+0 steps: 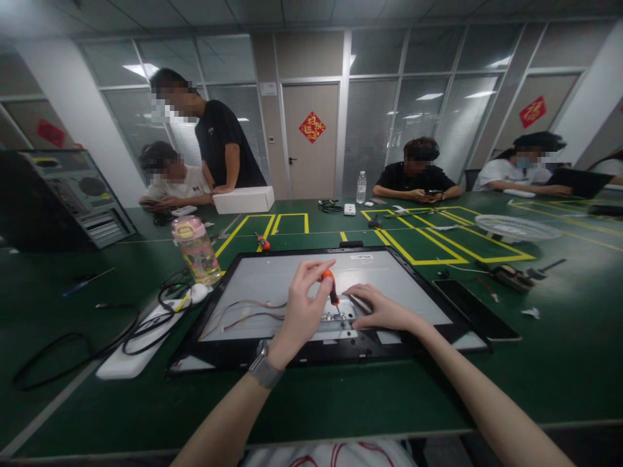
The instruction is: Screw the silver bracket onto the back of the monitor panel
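A flat display panel with a black frame lies on the green table, its grey metal back facing up. My left hand, with a watch on its wrist, grips the orange and black handle of a screwdriver. The shaft points down at a small metal bracket with a circuit board near the panel's front edge. My right hand rests beside that bracket, thumb and fingers apart around its right end. Whether its fingertips pinch a small part is hard to make out. Thin wires run left from the board.
At the left are a power strip with black cables, a pink-topped water bottle and a computer case. A second screwdriver lies behind the panel. A dark flat slab lies at the right. Several people sit or stand across the table.
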`<state>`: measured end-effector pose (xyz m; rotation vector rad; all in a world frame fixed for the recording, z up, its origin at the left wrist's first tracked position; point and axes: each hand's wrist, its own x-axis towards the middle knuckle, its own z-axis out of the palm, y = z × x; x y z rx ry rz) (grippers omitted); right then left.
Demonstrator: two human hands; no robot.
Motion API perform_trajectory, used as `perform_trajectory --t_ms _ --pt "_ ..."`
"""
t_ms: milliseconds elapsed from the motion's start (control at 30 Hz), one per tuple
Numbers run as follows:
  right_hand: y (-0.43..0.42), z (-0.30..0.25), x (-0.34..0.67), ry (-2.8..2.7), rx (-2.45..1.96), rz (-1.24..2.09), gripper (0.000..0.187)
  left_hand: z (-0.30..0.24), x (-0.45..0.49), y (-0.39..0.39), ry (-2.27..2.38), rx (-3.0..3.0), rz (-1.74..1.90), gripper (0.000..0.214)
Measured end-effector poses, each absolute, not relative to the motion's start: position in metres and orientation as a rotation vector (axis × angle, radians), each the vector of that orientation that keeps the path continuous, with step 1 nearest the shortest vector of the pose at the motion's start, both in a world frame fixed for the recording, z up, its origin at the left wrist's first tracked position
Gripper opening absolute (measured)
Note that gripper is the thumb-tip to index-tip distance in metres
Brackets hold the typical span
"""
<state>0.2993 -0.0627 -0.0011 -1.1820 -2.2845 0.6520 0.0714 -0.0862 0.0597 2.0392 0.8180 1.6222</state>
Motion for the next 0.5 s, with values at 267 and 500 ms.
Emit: perform_trajectory --t_ms 267,500 --pt "-0.0623 -0.0015 0.2995 -2.283 -1.18 0.659 0.07 0.0582 0.0733 -0.0893 0.846 2.092 1.643 0.026" --pt "-0.0611 -0.0029 0.3004 -2.289 -1.171 0.647 0.071 0.0591 0.0733 -0.092 0.861 2.149 1.667 0.023"
